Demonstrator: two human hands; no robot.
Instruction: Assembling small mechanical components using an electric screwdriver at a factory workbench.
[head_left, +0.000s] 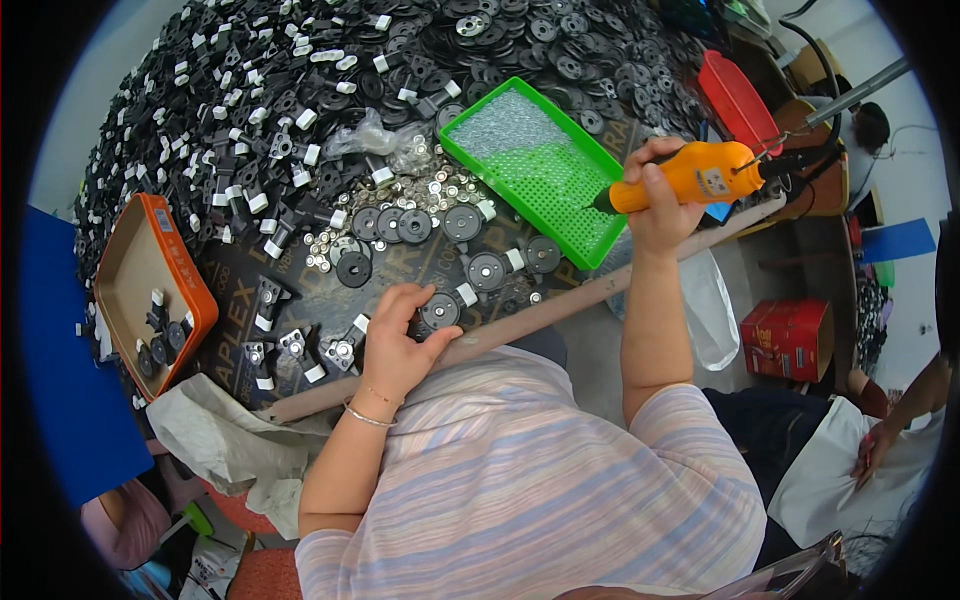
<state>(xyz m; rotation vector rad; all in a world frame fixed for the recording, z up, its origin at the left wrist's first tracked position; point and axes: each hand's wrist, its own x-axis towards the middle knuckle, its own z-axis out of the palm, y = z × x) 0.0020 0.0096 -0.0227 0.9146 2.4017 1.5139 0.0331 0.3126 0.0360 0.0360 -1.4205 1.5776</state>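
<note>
The left hand (pixel 396 340) pinches a black disc (pixel 440 311) while the right hand (pixel 662 212) grasps an orange power screwdriver (pixel 692 178); a slack pinch could let the disc spin.

The person wears a soft shirt (pixel 540 480) with lots of stripes. The stripes are pale pink, light purple-blue and creamy white, some fat and some thin. The left sleeve (pixel 325 560) and the right sleeve (pixel 690 430) are short, with the same stripes, and both end near the elbow. The left wrist has two bracelets: a thin gold-looking chain (pixel 380 396) and a shiny silver band (pixel 369 415). The left hand (pixel 398 335) and right hand (pixel 665 210) are bare.
</note>
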